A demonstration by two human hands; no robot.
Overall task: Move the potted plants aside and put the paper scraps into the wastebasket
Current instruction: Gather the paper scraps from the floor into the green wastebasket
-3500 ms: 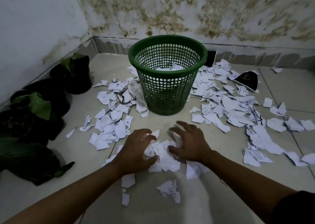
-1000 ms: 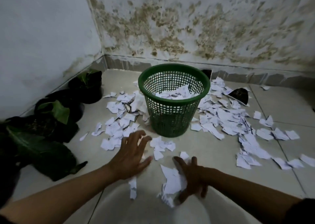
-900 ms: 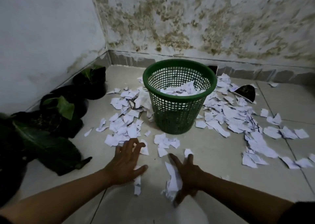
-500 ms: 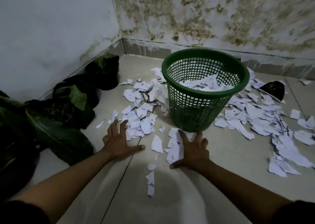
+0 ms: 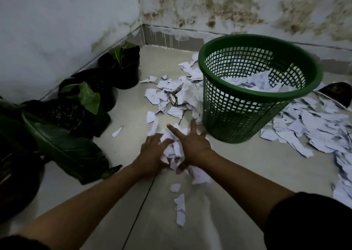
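Note:
A green mesh wastebasket (image 5: 238, 120) stands on the tiled floor, holding a heap of white paper scraps (image 5: 257, 82). Just in front of it to the left, a bunch of gathered scraps (image 5: 172, 148) is squeezed between my two hands. My left hand (image 5: 152, 152) cups the bunch with fingers curled over it. My right hand (image 5: 192, 145) presses against its other side with fingers spread straight. More loose scraps (image 5: 171, 93) lie left of the basket and others (image 5: 314, 127) spread to its right. Several potted plants (image 5: 91, 91) stand in black pots along the left wall.
A large dark leaf (image 5: 62, 147) reaches out over the floor near my left forearm. A dark flat object (image 5: 337, 93) lies behind the right-hand scraps. A few small scraps (image 5: 180, 202) trail on the tile between my arms. Stained walls meet in the corner behind.
My hands have swept together from flat on the floor, bunching the scraps between them. The view has shifted left and closer to the basket.

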